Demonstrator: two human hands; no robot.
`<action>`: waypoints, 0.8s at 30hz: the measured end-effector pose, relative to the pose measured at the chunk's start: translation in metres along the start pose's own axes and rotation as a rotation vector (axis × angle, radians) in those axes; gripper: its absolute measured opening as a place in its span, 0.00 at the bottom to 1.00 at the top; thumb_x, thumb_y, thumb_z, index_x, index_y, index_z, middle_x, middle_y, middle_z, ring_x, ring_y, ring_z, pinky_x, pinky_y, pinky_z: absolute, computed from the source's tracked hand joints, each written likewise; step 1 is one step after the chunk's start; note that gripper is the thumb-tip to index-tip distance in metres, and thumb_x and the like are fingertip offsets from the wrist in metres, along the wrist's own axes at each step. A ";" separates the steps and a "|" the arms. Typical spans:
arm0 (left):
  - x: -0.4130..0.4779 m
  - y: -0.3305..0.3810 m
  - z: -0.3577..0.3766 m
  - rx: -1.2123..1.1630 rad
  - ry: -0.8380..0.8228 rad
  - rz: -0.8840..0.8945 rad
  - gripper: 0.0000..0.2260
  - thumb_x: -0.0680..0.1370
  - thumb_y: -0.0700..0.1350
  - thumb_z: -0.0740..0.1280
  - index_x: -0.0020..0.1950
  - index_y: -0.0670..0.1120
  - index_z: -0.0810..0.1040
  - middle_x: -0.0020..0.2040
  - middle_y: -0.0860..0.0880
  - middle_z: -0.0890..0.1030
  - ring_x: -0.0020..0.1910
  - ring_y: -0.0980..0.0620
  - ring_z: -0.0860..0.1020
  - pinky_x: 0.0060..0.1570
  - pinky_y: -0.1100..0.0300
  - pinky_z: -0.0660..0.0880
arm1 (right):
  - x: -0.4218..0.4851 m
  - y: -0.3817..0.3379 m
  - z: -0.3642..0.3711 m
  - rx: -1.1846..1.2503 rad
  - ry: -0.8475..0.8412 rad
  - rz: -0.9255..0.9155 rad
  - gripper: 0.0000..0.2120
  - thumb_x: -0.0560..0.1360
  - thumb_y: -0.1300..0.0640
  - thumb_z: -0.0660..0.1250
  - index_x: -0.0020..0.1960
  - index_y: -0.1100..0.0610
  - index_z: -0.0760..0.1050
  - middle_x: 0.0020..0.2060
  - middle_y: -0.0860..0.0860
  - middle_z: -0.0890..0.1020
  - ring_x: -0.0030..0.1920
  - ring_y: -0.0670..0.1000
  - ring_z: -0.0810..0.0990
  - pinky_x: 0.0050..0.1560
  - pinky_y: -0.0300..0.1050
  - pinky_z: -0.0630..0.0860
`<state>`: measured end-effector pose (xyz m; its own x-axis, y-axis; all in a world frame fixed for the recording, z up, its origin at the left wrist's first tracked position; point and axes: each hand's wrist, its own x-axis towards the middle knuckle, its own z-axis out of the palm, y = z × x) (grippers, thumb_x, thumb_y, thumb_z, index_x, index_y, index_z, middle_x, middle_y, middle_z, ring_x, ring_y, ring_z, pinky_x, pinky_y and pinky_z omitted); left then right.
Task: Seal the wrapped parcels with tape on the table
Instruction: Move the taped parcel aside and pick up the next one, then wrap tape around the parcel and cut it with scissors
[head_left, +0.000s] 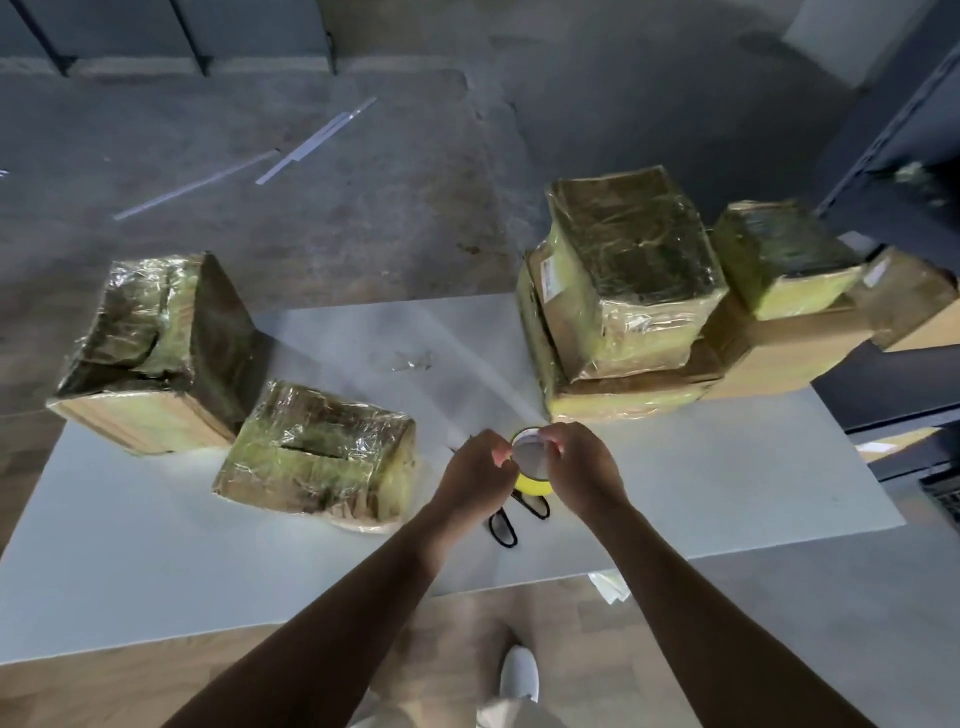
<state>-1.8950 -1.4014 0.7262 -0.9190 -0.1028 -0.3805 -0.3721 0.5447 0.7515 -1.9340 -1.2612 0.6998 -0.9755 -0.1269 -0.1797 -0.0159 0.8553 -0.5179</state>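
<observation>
tape roll (530, 467), gripped between both hands' fingers (503, 457)

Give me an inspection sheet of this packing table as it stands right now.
Surface: white table, parcels at both ends.
Job's things: far left parcel and near left parcel, both film-wrapped; right stack of wrapped parcels; yellow tape roll in the hands.
Clutter: black-handled scissors below the hands; film scrap mid-table.
Grippers: left hand and right hand both grip the tape roll.
Cables: nothing seen.
Surroundings: concrete floor with metal strips; dark shelving at right.
</observation>
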 end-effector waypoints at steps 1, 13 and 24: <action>0.002 0.000 0.004 -0.016 -0.005 -0.044 0.06 0.77 0.40 0.60 0.48 0.51 0.72 0.47 0.52 0.77 0.45 0.48 0.78 0.44 0.60 0.75 | 0.000 0.005 0.001 -0.030 0.018 0.036 0.13 0.79 0.57 0.58 0.59 0.56 0.77 0.56 0.56 0.78 0.57 0.56 0.77 0.54 0.45 0.73; -0.009 -0.003 0.008 -0.074 -0.035 -0.215 0.08 0.76 0.41 0.60 0.52 0.47 0.75 0.52 0.48 0.79 0.52 0.47 0.79 0.55 0.49 0.78 | 0.021 0.046 0.038 0.279 -0.101 0.503 0.17 0.73 0.48 0.66 0.49 0.63 0.74 0.33 0.55 0.84 0.35 0.54 0.84 0.41 0.53 0.83; -0.018 0.017 -0.046 -0.549 0.069 -0.315 0.12 0.77 0.29 0.58 0.35 0.38 0.71 0.35 0.39 0.75 0.29 0.48 0.79 0.36 0.55 0.81 | 0.022 -0.046 0.001 0.533 0.015 0.348 0.10 0.68 0.56 0.68 0.34 0.61 0.73 0.26 0.52 0.79 0.29 0.51 0.79 0.27 0.40 0.75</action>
<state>-1.8910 -1.4282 0.7703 -0.7541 -0.2518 -0.6065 -0.6215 -0.0249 0.7830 -1.9548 -1.3042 0.7185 -0.9071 0.1235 -0.4025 0.4099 0.4777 -0.7771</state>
